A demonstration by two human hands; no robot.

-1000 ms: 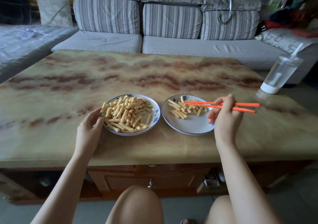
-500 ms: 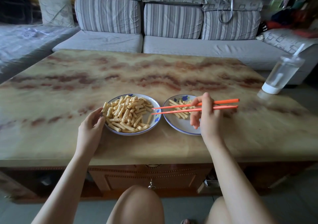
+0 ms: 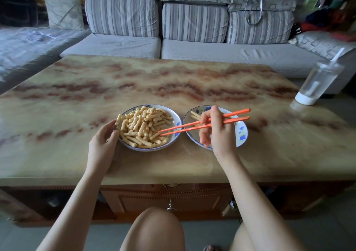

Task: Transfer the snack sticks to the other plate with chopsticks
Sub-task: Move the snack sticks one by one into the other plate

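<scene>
With the left hand (image 3: 105,141) holding the full plate (image 3: 176,117) by its rim on the worktop (image 3: 173,81), the right hand (image 3: 217,129), gripping the chopsticks (image 3: 192,128), should pinch one of the heaped snack sticks (image 3: 144,127) mid-length, then lift gently toward the other plate (image 3: 241,135).

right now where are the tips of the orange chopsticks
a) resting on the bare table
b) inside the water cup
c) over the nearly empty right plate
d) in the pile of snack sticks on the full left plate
D: the chopsticks slant down from the right hand, which is over the right plate, and their tips end among the snack sticks on the left plate.
</scene>
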